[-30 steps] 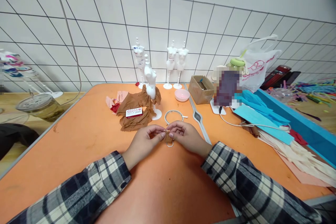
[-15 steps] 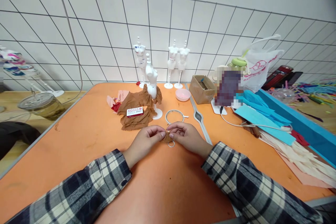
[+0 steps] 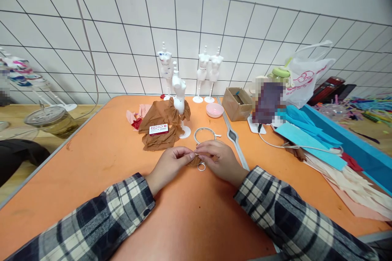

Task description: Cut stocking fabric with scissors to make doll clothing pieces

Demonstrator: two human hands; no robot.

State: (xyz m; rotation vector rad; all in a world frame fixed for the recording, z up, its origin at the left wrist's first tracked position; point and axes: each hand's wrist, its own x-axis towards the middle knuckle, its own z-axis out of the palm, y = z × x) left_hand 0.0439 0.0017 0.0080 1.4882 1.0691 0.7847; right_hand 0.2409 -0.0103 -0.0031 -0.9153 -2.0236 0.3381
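Observation:
My left hand (image 3: 171,163) and my right hand (image 3: 218,159) meet fingertip to fingertip over the orange table (image 3: 101,159). Both pinch a small scrap of brown fabric (image 3: 194,160) between them. A small metal ring (image 3: 201,166) hangs at the fabric's lower edge, just above the tabletop. Both hands are closed in a pinch. A larger wire hoop (image 3: 205,134) lies just beyond my hands. A white doll mannequin (image 3: 179,94) draped in brown fabric (image 3: 159,124) stands behind it, with a small red-and-white box (image 3: 158,129) on the cloth.
Three more white mannequins (image 3: 204,74) stand by the grid wall. A pink bowl (image 3: 214,109), a cardboard box (image 3: 236,103), a plastic bag (image 3: 303,77) and blue paper sheets (image 3: 303,132) fill the right side. A lidded glass container (image 3: 50,120) sits at the left.
My hands have shifted slightly and drawn closer, the right fingers now lying flatter over the fabric. The ring sits lower, near the tabletop.

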